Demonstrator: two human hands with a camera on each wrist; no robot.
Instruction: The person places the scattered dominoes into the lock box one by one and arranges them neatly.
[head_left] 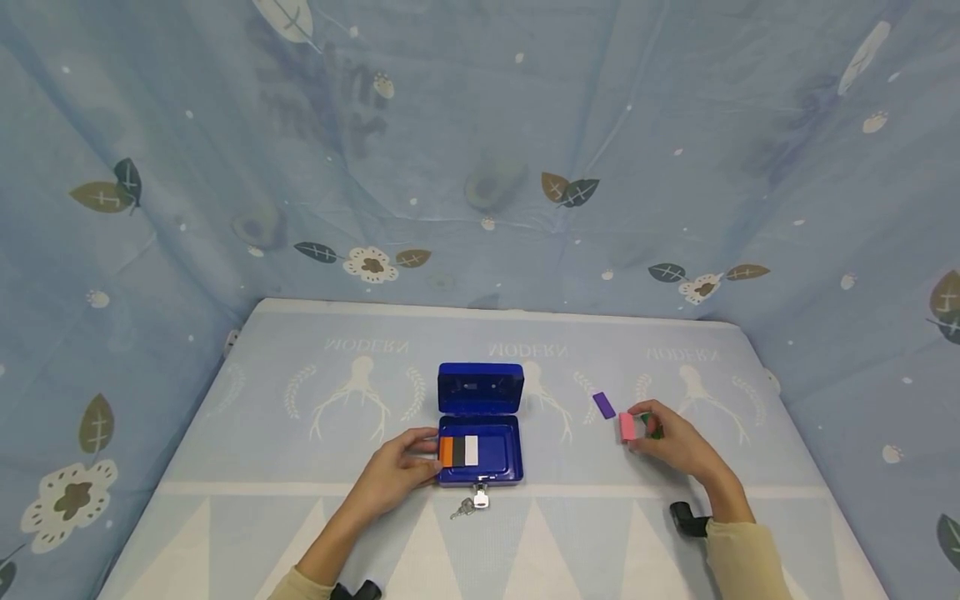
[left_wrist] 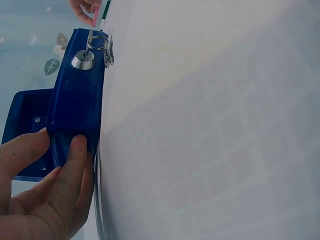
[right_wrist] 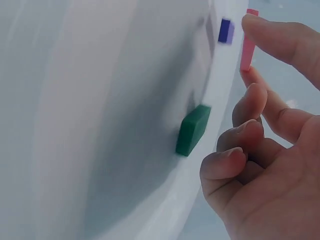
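Note:
A blue metal cash box [head_left: 501,454] stands on the table with its lid [head_left: 480,390] raised. Side by side in its left part lie an orange block [head_left: 446,452], a dark grey block [head_left: 459,452] and a white block [head_left: 472,451]. My left hand [head_left: 397,473] holds the box at its left front corner, thumb by the rim and fingers against the outer wall. To the right of the box, my right hand [head_left: 678,442] pinches a pink block [head_left: 627,427] between thumb and index finger. A green block [right_wrist: 192,131] rests on the table beside the curled other fingers.
A purple block [head_left: 603,406] lies just left of and beyond the right hand. At the box's front is a silver lock [head_left: 481,497] with keys [head_left: 462,507] on a ring. A patterned blue cloth [head_left: 480,150] hangs behind and around the table.

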